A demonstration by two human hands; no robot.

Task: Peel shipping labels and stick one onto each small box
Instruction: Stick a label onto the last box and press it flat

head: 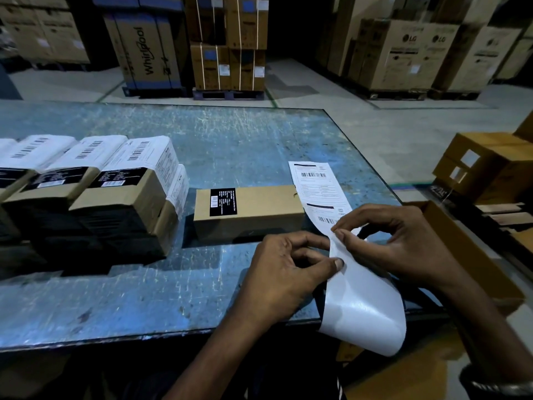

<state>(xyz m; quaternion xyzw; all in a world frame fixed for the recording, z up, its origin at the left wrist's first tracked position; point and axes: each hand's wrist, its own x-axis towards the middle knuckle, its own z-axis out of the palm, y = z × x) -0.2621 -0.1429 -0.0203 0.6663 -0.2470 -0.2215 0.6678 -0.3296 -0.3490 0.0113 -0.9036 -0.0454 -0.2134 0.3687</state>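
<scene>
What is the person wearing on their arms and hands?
Nothing on the hands: the left hand and right hand are bare, with no gloves or rings in view. Both forearms are bare too, with no sleeves showing. The right wrist wears a silvery metal bangle at the bottom corner. Short fingernails show.

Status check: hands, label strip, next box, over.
Left hand and right hand both pinching label strip, peeling at its near end. Unlabelled box waiting beside it. Nothing blocking.
</scene>
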